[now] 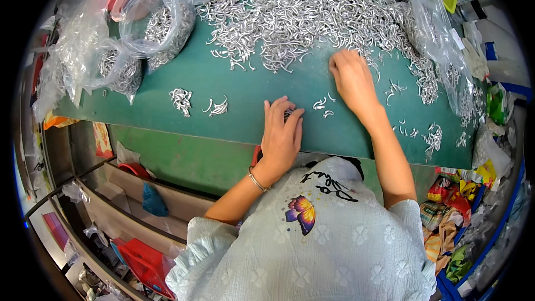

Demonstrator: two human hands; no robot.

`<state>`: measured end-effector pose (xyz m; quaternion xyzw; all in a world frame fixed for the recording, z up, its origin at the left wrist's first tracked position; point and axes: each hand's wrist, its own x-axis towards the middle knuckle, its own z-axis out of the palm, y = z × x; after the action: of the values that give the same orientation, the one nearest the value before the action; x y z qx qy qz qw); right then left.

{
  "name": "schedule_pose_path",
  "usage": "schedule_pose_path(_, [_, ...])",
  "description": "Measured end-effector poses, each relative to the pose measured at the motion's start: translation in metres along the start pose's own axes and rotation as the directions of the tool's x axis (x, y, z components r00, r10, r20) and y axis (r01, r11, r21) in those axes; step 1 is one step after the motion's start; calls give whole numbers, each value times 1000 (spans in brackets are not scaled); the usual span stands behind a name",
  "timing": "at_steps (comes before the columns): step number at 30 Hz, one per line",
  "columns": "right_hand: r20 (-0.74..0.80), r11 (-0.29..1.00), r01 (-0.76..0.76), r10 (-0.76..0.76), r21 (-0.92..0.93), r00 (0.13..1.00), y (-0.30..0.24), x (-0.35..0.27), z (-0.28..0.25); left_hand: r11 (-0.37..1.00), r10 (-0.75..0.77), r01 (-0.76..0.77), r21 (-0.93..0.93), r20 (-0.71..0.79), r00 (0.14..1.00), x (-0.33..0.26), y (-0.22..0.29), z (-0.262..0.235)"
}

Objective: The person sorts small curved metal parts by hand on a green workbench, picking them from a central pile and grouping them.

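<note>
Small metal pieces (301,17), slim, curved and shiny silver, lie in a broad tangled pile from 12 to 1 o'clock. The left hand (281,128), close to the middle of the view, is curled around a few of them, which show between thumb and fingers. The right hand (352,81), at 2 o'clock, has its fingers bent down by the pile's near border; its fingertips are hidden, so I cannot tell whether they grip anything. A few loose pieces lie between the hands. Little heaps sit at 10 and 3 o'clock on the smooth green counter (239,86), whose near edge passes just below the left hand. Bare surface stretches from that hand toward the 10 o'clock heaps. Crinkled clear bags (186,22) with more pieces crowd 11 o'clock; another limp plastic bag (432,28) borders the pile at 2 o'clock.
</note>
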<state>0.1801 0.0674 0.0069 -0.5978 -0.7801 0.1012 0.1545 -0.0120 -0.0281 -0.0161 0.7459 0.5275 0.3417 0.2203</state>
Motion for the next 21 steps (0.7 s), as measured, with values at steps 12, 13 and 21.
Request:
schedule_pose_path(12, [-204, 998, 66, -66, -3, 977, -4, 27, 20, 1000, 20, -20, 16, 14, 1000, 2, 1, 0])
schedule_pose_path(13, [-92, 995, 98, -94, 37, 991, -7, 18, 15, 999, 23, -23, 25, 17, 1000, 0, 0, 0])
schedule_pose_path(21, [8, 906, 4, -8, 424, 1000, -5, -21, -23, 999, 32, -32, 21, 8, 999, 0, 0, 3])
